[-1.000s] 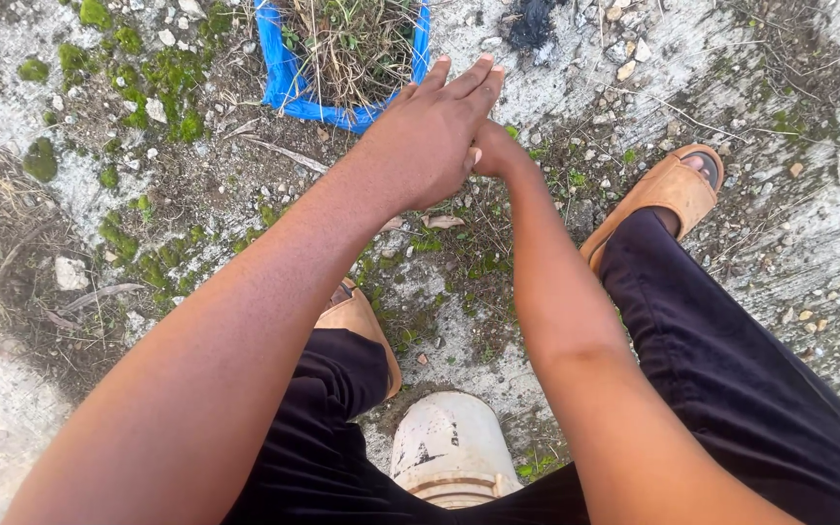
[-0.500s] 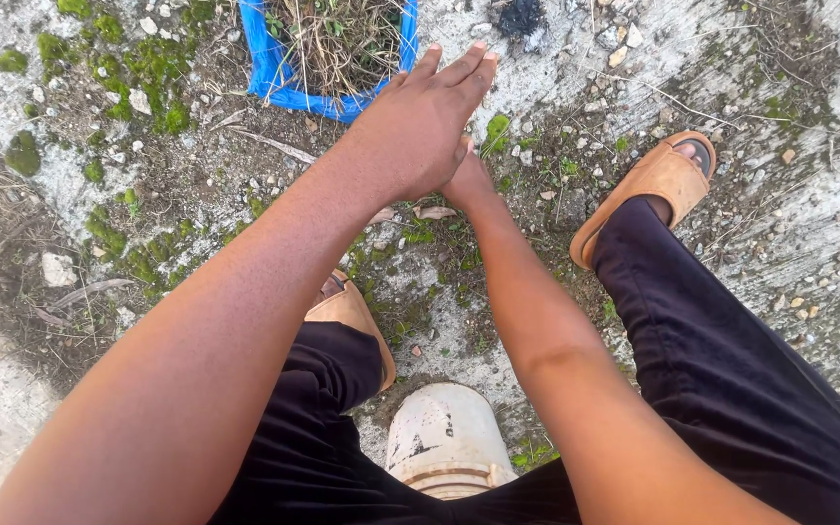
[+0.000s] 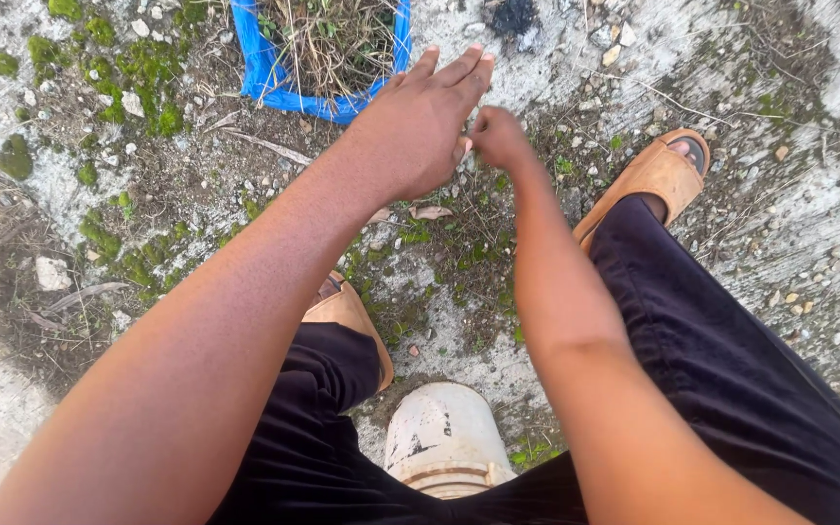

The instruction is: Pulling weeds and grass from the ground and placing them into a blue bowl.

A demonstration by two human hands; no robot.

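Note:
My left hand (image 3: 420,126) hovers flat over the ground with its fingers stretched out and holds nothing. My right hand (image 3: 500,136) is just beside it, fingers curled into a loose fist near the left thumb; whether it pinches anything is hidden. Both hands hang above a patch of small green weeds (image 3: 459,243) growing from cracked concrete. A blue bag (image 3: 269,73) filled with pulled dry grass lies just beyond the left fingertips.
I sit on a white upturned bucket (image 3: 444,437), black trousers on, tan sandals on my right foot (image 3: 658,175) and left foot (image 3: 347,311). Moss clumps (image 3: 138,63), gravel and dry stems cover the ground at left. A charred black spot (image 3: 512,15) lies at the top.
My right hand rose from the weeds under the left palm and now shows beside the left hand, curled. The left hand stayed almost still.

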